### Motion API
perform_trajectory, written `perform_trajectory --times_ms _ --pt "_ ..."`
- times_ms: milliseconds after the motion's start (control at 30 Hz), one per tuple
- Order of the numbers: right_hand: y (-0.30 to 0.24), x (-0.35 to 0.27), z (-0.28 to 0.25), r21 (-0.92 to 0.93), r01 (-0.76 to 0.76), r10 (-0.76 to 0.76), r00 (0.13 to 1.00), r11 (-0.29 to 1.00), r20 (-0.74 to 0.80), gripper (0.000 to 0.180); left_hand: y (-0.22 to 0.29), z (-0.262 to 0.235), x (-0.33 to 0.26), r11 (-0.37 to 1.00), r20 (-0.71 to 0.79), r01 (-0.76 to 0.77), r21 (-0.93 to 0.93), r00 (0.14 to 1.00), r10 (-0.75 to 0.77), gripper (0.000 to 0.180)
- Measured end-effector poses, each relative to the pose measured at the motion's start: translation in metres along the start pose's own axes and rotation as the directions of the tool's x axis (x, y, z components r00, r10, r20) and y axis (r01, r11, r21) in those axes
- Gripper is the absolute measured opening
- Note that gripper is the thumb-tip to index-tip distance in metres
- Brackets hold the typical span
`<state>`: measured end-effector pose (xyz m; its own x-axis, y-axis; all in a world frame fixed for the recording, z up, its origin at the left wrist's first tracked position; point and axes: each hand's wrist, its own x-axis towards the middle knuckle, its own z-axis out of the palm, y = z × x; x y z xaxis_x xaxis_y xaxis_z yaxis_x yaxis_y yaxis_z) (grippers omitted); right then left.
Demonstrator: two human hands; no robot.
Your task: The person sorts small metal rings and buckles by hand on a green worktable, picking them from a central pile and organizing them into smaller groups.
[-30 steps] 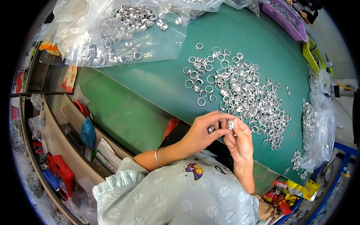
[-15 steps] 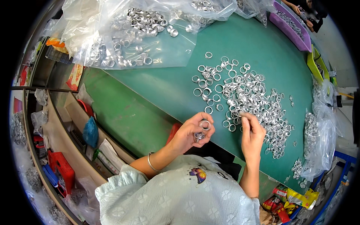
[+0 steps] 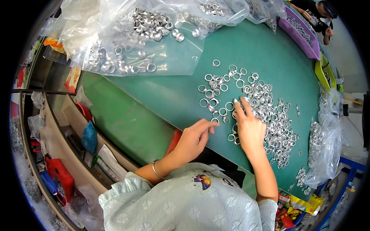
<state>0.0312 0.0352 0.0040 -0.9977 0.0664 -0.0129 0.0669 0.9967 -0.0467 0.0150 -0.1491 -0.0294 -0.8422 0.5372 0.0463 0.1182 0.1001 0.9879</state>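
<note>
A pile of small silver metal rings [image 3: 266, 111] lies spread on the green table [image 3: 154, 115]. My right hand [image 3: 249, 129] rests palm down on the near left edge of the pile, fingers apart, fingertips touching loose rings. My left hand [image 3: 194, 139] is just left of it by the table's front edge, back up and fingers loosely curled toward the rings. Its palm is hidden, so I cannot see whether it holds any. A thin bracelet [image 3: 155, 169] sits on my left wrist.
Clear plastic bags of rings [image 3: 135, 42] lie at the far left, and another bag [image 3: 327, 146] hangs at the right edge. A purple tray [image 3: 300, 29] and a person [image 3: 320, 11] are at the far right. Cluttered shelves [image 3: 58, 154] stand below the table on the left.
Both hands came apart and moved forward from my chest. The right hand went from pinching a ring to lying flat on the pile; the left lowered to the table edge.
</note>
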Motion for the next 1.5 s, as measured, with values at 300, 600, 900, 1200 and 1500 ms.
perform_trajectory --times_ms 300,600,900,1200,1500 --pt "0.042 -0.016 -0.014 0.243 -0.069 0.111 0.981 0.968 -0.162 0.022 0.007 0.0 0.013 0.945 -0.012 -0.046 0.324 0.999 0.053 0.043" --pt "0.065 -0.04 -0.029 0.286 -0.141 0.183 0.975 0.948 -0.126 0.019 -0.014 0.009 0.02 0.95 -0.246 -0.162 0.267 0.942 0.229 0.042" --pt "0.08 -0.08 -0.012 0.384 -0.314 0.438 0.849 0.868 -0.295 0.016 -0.015 0.014 0.021 0.953 -0.313 -0.181 0.242 0.915 0.253 0.046" --pt "0.041 -0.07 0.024 -0.017 -0.409 0.394 0.89 0.913 -0.229 0.038 -0.017 0.022 0.022 0.95 -0.342 -0.218 0.221 0.895 0.285 0.036" --pt "0.04 -0.024 0.0 0.394 -0.013 0.242 0.807 0.919 -0.539 0.013 -0.015 0.021 0.019 0.943 -0.333 -0.2 0.267 0.899 0.286 0.034"
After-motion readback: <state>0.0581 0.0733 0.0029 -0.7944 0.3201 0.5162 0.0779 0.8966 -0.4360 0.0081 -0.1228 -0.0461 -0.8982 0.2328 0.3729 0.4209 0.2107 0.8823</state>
